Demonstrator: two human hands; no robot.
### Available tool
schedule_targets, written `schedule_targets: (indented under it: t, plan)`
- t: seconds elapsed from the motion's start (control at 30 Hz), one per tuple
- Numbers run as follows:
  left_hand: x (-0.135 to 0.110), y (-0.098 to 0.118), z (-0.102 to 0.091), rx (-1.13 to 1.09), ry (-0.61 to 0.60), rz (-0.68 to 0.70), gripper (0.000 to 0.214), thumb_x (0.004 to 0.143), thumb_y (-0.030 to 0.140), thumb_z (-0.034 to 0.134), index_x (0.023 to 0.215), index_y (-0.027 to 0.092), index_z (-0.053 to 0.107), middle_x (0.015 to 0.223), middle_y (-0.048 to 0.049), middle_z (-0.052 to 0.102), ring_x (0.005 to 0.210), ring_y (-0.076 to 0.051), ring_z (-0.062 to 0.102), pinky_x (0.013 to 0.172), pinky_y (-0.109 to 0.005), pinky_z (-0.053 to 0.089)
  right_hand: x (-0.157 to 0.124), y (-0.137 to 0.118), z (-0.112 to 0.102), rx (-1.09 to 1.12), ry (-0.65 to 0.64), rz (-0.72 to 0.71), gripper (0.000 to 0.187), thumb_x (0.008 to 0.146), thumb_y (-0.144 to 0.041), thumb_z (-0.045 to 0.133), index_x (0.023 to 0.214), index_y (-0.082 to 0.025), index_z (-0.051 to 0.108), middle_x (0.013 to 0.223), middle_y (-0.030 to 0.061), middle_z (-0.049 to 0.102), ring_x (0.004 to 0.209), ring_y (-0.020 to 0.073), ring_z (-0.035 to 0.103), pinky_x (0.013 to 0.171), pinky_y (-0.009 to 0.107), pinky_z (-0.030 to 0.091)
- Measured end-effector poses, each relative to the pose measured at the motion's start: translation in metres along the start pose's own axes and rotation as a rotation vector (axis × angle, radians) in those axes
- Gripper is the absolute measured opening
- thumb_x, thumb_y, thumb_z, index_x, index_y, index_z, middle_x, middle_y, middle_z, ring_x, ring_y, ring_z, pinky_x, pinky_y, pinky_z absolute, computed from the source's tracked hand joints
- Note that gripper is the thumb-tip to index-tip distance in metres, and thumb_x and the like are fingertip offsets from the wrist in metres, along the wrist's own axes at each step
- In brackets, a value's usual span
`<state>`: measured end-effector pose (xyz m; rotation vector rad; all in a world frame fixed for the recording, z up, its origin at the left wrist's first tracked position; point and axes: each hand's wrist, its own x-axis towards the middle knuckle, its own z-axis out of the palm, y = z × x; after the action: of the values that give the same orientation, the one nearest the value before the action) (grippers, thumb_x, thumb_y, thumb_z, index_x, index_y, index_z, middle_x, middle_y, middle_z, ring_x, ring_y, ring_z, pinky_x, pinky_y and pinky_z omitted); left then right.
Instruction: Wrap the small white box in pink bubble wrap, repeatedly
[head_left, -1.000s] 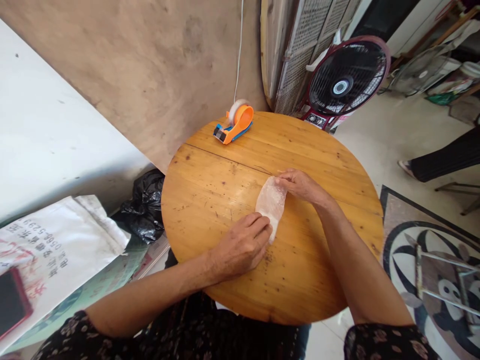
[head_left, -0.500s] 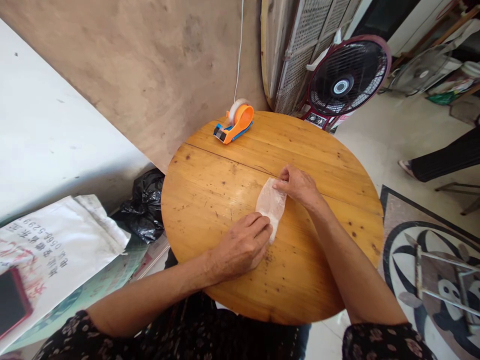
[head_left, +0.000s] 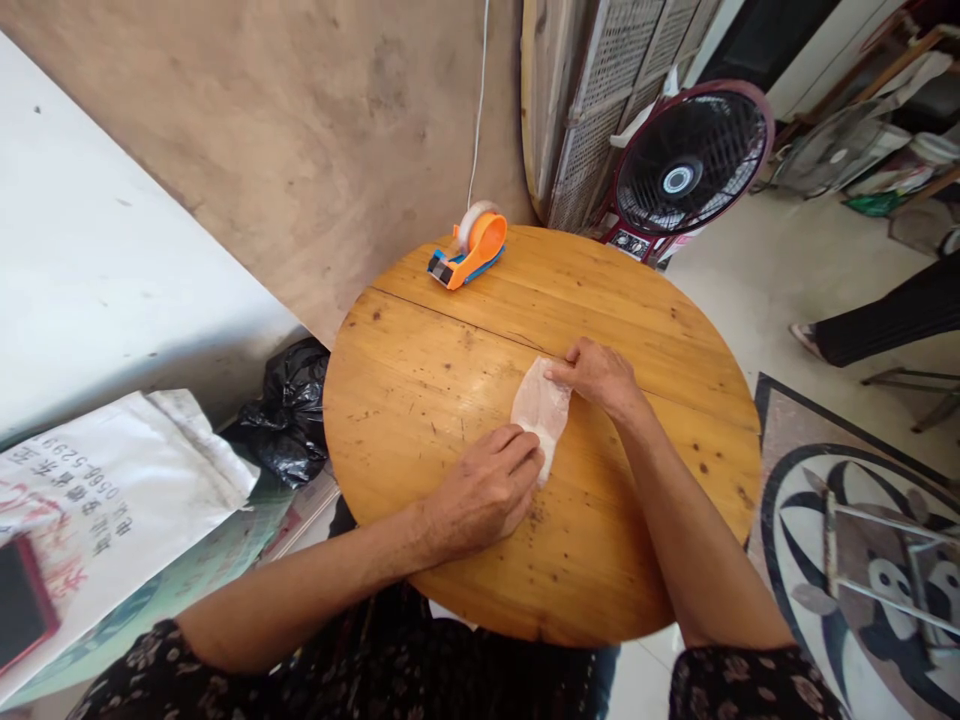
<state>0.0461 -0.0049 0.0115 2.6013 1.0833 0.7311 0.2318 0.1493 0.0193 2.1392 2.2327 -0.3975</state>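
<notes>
Near the middle of the round wooden table [head_left: 405, 400], the pale, see-through sheet [head_left: 537, 398] lies flat between your 2 hands, its long axis running away from your body, far end leaning slightly to your right. Your left hand [head_left: 487, 490] is over its near part, so from there the sheet stretches ahead and to the right. Your right hand [head_left: 600, 378] is at the far right corner, so from that side it lies leftward and back toward you. You touch it with both, so neither hand counts as nearer.

Your left fingers are bunched together and curled over the sheet, its near tip showing beside them. Your right thumb rests on the far corner, the forefinger bent close above it with a narrow gap. I cannot tell whether either hand pinches the sheet or only presses on it.

What covers the sheet is your own fingers, chiefly the left ones. Just past its far end, a dark seam [head_left: 450, 315] crosses the tabletop. 1 orange and blue tape dispenser [head_left: 484, 248] stands at the far left edge, well apart from you. Beyond the table are a fan [head_left: 679, 180] to the right, a black plastic bag [head_left: 289, 410] and a printed white sack [head_left: 127, 460] to the left, and another person's leg [head_left: 892, 315] at far right.
</notes>
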Motion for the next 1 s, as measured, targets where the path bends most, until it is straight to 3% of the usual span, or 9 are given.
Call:
schedule_targets:
  t: [0.2, 0.47, 0.6, 0.7, 0.87, 1.0]
  plan:
    - [0.000, 0.001, 0.000, -0.003, 0.013, -0.005, 0.022, 0.090, 0.014, 0.045, 0.108, 0.011, 0.056, 0.110, -0.0126, 0.058, 0.110, -0.025, 0.051, 0.096, -0.042, 0.049, 0.007, 0.003, -0.002, 0.103, -0.102, -0.088, 0.026, 0.072, -0.047, 0.066, 0.070, -0.021, 0.061, 0.068, -0.0006, 0.063, 0.063, 0.0143, 0.054, 0.055, 0.026, 0.030]
    - [0.002, 0.001, -0.002, 0.005, -0.029, -0.003, 0.020, 0.091, 0.015, 0.045, 0.105, 0.009, 0.058, 0.108, -0.0121, 0.058, 0.108, -0.024, 0.050, 0.096, -0.040, 0.047, 0.000, -0.001, 0.002, 0.200, 0.019, -0.137, 0.015, 0.070, -0.032, 0.064, 0.064, -0.020, 0.057, 0.060, -0.0022, 0.057, 0.057, 0.0119, 0.047, 0.053, 0.025, 0.028]
    - [0.003, 0.002, -0.003, 0.019, -0.053, -0.012, 0.020, 0.089, 0.015, 0.047, 0.105, 0.009, 0.058, 0.107, -0.0119, 0.057, 0.108, -0.025, 0.050, 0.096, -0.040, 0.047, 0.003, 0.003, 0.010, 0.355, 0.064, -0.257, 0.008, 0.069, -0.026, 0.061, 0.071, -0.019, 0.060, 0.064, -0.0015, 0.059, 0.060, 0.0124, 0.050, 0.056, 0.024, 0.032]
    - [0.002, 0.002, -0.003, 0.025, -0.066, -0.006, 0.021, 0.088, 0.015, 0.049, 0.106, 0.009, 0.058, 0.108, -0.0120, 0.056, 0.108, -0.025, 0.049, 0.097, -0.039, 0.046, 0.007, 0.006, 0.017, 0.456, 0.099, -0.291, 0.018, 0.070, -0.024, 0.059, 0.085, -0.017, 0.065, 0.073, 0.0009, 0.064, 0.066, 0.0143, 0.055, 0.060, 0.025, 0.037]
    - [0.002, 0.002, -0.004, 0.082, -0.059, -0.016, 0.022, 0.086, 0.015, 0.051, 0.106, 0.009, 0.060, 0.124, -0.0134, 0.052, 0.106, -0.025, 0.048, 0.094, -0.038, 0.047, 0.009, 0.008, 0.023, 0.446, 0.112, -0.292, 0.023, 0.071, -0.023, 0.057, 0.089, -0.015, 0.069, 0.077, 0.0042, 0.068, 0.070, 0.0172, 0.058, 0.064, 0.027, 0.041]
    - [0.010, 0.003, -0.014, 0.166, -0.136, 0.025, 0.017, 0.087, 0.020, 0.050, 0.096, 0.012, 0.061, 0.138, -0.0123, 0.046, 0.108, -0.027, 0.048, 0.091, -0.044, 0.046, 0.010, 0.009, 0.024, 0.427, 0.106, -0.302, 0.022, 0.071, -0.022, 0.057, 0.087, -0.015, 0.070, 0.076, 0.0043, 0.068, 0.068, 0.0174, 0.059, 0.062, 0.027, 0.040]
